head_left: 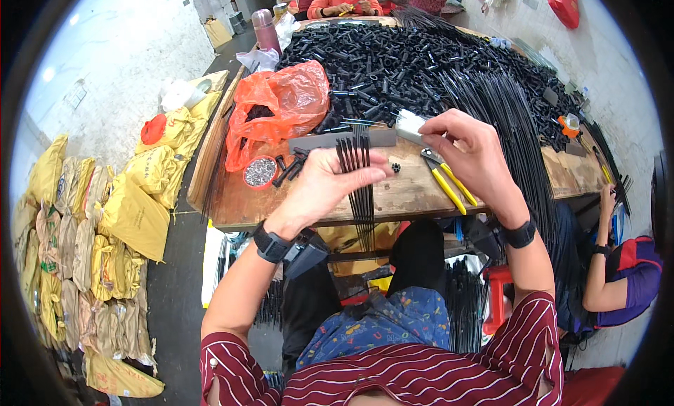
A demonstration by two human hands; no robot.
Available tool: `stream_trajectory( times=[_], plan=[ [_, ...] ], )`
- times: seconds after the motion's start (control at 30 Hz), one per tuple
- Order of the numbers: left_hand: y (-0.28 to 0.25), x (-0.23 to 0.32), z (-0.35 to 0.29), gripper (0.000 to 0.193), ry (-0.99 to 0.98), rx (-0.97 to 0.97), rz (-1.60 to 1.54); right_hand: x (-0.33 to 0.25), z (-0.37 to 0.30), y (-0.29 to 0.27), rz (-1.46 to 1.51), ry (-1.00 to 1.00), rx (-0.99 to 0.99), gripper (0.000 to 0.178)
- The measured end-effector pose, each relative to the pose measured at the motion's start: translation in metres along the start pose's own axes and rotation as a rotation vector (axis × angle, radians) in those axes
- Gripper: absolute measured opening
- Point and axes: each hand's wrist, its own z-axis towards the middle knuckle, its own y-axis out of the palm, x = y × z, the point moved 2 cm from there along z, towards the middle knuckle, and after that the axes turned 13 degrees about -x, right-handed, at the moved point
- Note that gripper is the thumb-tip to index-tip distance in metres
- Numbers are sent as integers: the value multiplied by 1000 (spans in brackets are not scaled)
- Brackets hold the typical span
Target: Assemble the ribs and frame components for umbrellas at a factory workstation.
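While the left hand [330,178] clasps a bundle of thin black rods [363,204] at the edge of a brown wooden table [414,195], the right hand [470,153] hovers near yellow-handled metal pliers [448,190], thumb and fingertips close together; whether they hold anything, I cannot tell.

Rods [361,202]: smooth, slight sheen. Benchtop [405,204]: scuffed wood. Carrier bag [298,90]: glossy crinkled plastic. Plier grips [448,191]: smooth plastic.

Thin blk rods [361,204], bunched in L hand [324,181]
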Motion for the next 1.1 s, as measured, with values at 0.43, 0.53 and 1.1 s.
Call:
stream_trajectory(
  times=[0.43, 0.53, 1.1],
  plan=[
    [-5, 24, -3, 23, 101, 65, -44, -17, 5, 9, -67, -154, -22, 9],
    [-6, 26, -1, 22, 84, 56, 9, -18, 5, 8, -75, -145, -23, 9],
    [-5, 30, 3, 26, 102, 91, 106, -17, 8, 9, -115, -176, 11, 8]
  ],
)
